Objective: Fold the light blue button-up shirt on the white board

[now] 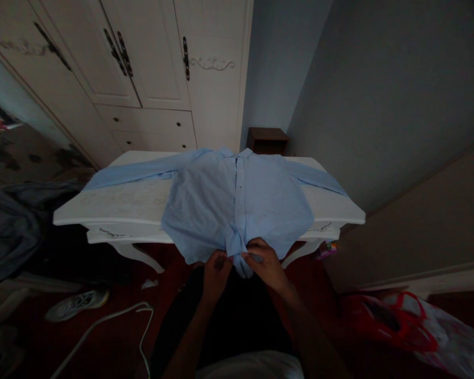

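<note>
A light blue button-up shirt [272, 195] lies front side up on a white table [118, 208]. Its sleeves are spread out to both sides, and the collar points to the far edge. The lower hem hangs over the near edge. There my left hand [216, 268] pinches the bottom of the front opening. Close beside it, my right hand [265, 262] grips the same bunched hem, fingers curled round the cloth. The fingertips are partly hidden by fabric, and I cannot make out whether a button is between them.
A white wardrobe [217, 100] stands behind the table, with a small brown cabinet [267, 136] to its right. Dark clothing [19, 226] is heaped at left. On the red floor are a shoe [78, 305], a white cable [102, 318] and a red bag [391, 321].
</note>
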Tool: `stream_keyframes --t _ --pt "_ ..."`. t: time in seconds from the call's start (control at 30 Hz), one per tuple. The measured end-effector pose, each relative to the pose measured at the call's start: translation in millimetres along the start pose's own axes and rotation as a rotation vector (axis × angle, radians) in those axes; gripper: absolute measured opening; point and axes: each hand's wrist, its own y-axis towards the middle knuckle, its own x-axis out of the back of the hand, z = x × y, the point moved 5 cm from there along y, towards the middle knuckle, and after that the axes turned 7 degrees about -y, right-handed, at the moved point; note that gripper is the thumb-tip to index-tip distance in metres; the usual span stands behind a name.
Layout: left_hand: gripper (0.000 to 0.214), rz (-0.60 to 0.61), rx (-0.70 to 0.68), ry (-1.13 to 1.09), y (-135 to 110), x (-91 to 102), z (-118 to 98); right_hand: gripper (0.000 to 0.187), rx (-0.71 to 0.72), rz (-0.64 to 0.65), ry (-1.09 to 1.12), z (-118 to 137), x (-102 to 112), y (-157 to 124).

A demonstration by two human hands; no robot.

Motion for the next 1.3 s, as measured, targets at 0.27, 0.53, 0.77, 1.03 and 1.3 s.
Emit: stream_keyframes --t 0.27,0.53,0.77,1.03,1.3 --pt "0.018 -0.002 -0.129 0.259 -4.1 2.2 -25.6 0.020 -0.054 -0.045 0.114 3.7 -0.9 -8.0" --pt "0.017 -0.103 -0.072 0.333 -8.6 -1.0 -30.9 0.020 -0.098 -0.052 0.070 -3.6 -8.9 -14.9" --pt "0.022 -0.099 0.020 -0.014 -4.6 3.1 -20.5 0.020 -0.145 -0.042 0.187 -2.9 -9.1 -17.5" --pt "0.064 0.066 -0.066 0.045 -20.6 -3.2 -25.8 0.019 -0.229 -0.045 0.384 -2.7 -9.4 -23.5" --pt "0.033 0.176 -0.274 0.411 -21.8 -6.2 -48.0 0.020 -0.213 -0.156 0.279 8.4 -0.4 -29.0"
